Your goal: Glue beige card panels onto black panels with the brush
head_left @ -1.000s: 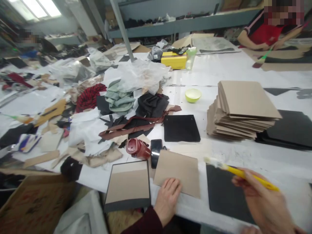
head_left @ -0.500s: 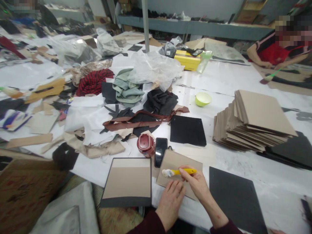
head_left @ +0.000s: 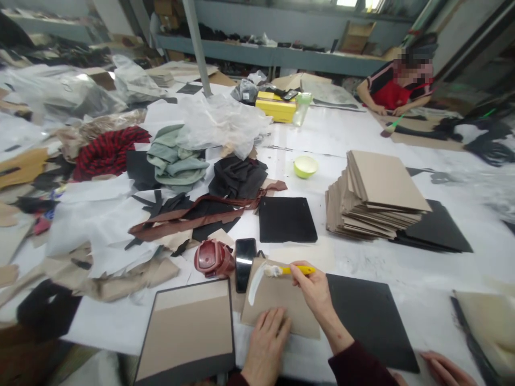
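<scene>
The left hand lies flat with fingers extended and close together, resting on the near edge of a thin, tan rectangular board. The right hand is closed around a yellow-handled brush, pinching it between thumb and fingers. The brush's white-coated bristles are over the board's far left part, just beside the upper end of a curved, wet-looking white streak.

The board lies on the white-covered surface, directly in front of the person. Just right of it is a flat, dark grey rectangular sheet; to its left is a tan rectangular panel with a black border. Near the board's far left corner are a black smartphone and a dark red lidded cup. Farther back sit a square black fabric-like piece, a small yellow-green bowl and a tall, uneven stack of tan boards. Across the surface, another person leans over brown material.
</scene>
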`<state>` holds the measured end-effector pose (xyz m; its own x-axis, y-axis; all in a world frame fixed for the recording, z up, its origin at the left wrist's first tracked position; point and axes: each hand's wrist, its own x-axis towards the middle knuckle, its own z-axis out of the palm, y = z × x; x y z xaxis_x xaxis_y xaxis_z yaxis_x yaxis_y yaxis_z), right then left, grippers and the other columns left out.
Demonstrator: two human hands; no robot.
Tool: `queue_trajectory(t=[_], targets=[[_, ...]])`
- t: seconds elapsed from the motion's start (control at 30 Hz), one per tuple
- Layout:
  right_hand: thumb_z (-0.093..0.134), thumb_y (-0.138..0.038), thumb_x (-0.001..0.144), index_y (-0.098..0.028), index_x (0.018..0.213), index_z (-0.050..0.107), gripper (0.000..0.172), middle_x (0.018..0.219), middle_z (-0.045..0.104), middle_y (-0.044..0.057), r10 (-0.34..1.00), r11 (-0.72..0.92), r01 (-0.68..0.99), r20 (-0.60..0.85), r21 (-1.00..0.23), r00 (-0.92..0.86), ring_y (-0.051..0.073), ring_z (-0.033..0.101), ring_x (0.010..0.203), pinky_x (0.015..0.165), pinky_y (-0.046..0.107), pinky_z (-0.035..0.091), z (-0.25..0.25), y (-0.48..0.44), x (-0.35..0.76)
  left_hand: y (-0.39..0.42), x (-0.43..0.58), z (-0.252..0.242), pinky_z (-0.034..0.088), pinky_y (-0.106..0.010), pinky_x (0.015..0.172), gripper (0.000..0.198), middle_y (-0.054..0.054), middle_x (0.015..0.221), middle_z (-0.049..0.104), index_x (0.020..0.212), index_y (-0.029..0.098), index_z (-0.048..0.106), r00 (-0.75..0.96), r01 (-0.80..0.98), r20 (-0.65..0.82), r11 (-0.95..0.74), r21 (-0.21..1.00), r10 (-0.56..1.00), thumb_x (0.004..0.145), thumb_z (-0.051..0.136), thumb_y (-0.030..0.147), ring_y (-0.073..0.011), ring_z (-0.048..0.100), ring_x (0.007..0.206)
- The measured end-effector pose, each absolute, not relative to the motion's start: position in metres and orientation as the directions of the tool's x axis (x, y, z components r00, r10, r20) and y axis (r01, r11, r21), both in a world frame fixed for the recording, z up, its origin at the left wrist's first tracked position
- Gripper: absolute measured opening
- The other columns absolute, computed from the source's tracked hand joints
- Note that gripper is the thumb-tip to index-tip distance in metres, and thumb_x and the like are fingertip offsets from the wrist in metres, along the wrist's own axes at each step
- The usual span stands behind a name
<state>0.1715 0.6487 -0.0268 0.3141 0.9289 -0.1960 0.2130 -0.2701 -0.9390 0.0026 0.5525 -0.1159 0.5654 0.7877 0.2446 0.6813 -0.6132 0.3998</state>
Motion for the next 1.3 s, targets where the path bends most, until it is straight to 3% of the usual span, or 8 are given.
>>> queue_trajectory(t=[0.3,0.47,0.63,0.77,0.93,1.03,1.2,1.3], targets=[[0.063,-0.059,0.081,-0.015,0.091,0.068,0.046,0.066,0.061,0.003,0.760,-0.363,0.233,-0.142,-0.902,0.634,0.020,0.057,0.060,0.059,0.030,0.045,-0.032,0.596,0.249,0.558,0.012,-0.103,0.049,-0.040,0.099,0.042,-0.003,0.129,0.062,0.120,0.024,0.061,0.575,0.694,0.236,-0.619,0.368,0.784,0.086,0.046,0.006,-0.0229,0.058,0.115],[0.045,-0.035,0.099,-0.019,0.099,0.067,0.026,0.087,0.064,0.006,0.970,-0.009,0.742,0.176,-0.670,0.170,0.021,0.056,0.082,0.075,0.033,0.040,-0.015,0.567,0.232,0.561,0.017,-0.099,0.051,-0.040,0.096,0.045,-0.004,0.125,0.064,0.125,0.024,0.059,0.599,0.685,0.237,-0.643,0.342,0.765,0.087,0.045,0.004,-0.0225,0.059,0.113],[0.036,-0.019,0.098,-0.020,0.084,0.062,0.029,0.078,0.060,0.005,0.996,0.061,0.904,0.078,-0.422,-0.031,0.022,0.051,0.076,0.072,0.036,0.034,-0.006,0.525,0.197,0.560,0.022,-0.096,0.053,-0.041,0.093,0.038,-0.005,0.124,0.064,0.120,0.022,0.061,0.590,0.687,0.263,-0.645,0.333,0.764,0.086,0.049,0.007,-0.0238,0.060,0.110],[0.046,-0.027,0.097,-0.021,0.086,0.065,0.023,0.080,0.062,0.003,0.997,-0.073,0.792,-0.024,-0.606,0.074,0.021,0.056,0.078,0.075,0.034,0.039,0.017,0.507,0.207,0.561,0.026,-0.085,0.052,-0.041,0.092,0.036,-0.005,0.120,0.065,0.116,0.022,0.061,0.600,0.702,0.186,-0.624,0.343,0.778,0.084,0.056,0.008,-0.0242,0.061,0.108],[0.058,-0.041,0.093,-0.023,0.098,0.071,0.023,0.086,0.063,0.002,0.870,-0.162,0.393,0.057,-0.905,0.490,0.018,0.058,0.077,0.067,0.027,0.044,0.046,0.506,0.248,0.571,0.029,-0.065,0.053,-0.038,0.086,0.029,-0.005,0.114,0.065,0.110,0.021,0.061,0.701,0.674,0.022,-0.673,0.304,0.713,0.083,0.062,0.012,-0.0231,0.060,0.101],[0.062,-0.042,0.090,-0.024,0.109,0.070,0.027,0.086,0.062,0.001,0.767,-0.100,0.252,0.087,-0.962,0.635,0.016,0.056,0.074,0.064,0.026,0.044,0.050,0.505,0.256,0.577,0.029,-0.053,0.050,-0.039,0.089,0.023,-0.005,0.109,0.064,0.107,0.019,0.061,0.781,0.608,-0.014,-0.755,0.246,0.624,0.085,0.060,0.014,-0.0232,0.058,0.101],[0.063,-0.044,0.089,-0.022,0.110,0.070,0.031,0.086,0.063,0.002,0.735,-0.089,0.209,0.078,-0.974,0.674,0.015,0.057,0.073,0.066,0.026,0.046,0.046,0.494,0.255,0.574,0.041,-0.041,0.040,-0.045,0.100,0.045,-0.009,0.125,0.056,0.118,0.019,0.054,0.845,0.520,0.005,-0.825,0.220,0.534,0.079,0.072,0.031,-0.0273,0.050,0.114],[0.060,-0.048,0.090,-0.021,0.112,0.069,0.036,0.089,0.065,0.003,0.697,-0.149,0.249,0.077,-0.957,0.713,0.015,0.058,0.071,0.065,0.027,0.046,0.043,0.483,0.257,0.566,0.060,-0.043,0.042,-0.041,0.091,0.023,-0.006,0.112,0.059,0.104,0.019,0.058,0.861,0.499,-0.016,-0.838,0.221,0.509,0.084,0.066,0.027,-0.0242,0.053,0.104]])
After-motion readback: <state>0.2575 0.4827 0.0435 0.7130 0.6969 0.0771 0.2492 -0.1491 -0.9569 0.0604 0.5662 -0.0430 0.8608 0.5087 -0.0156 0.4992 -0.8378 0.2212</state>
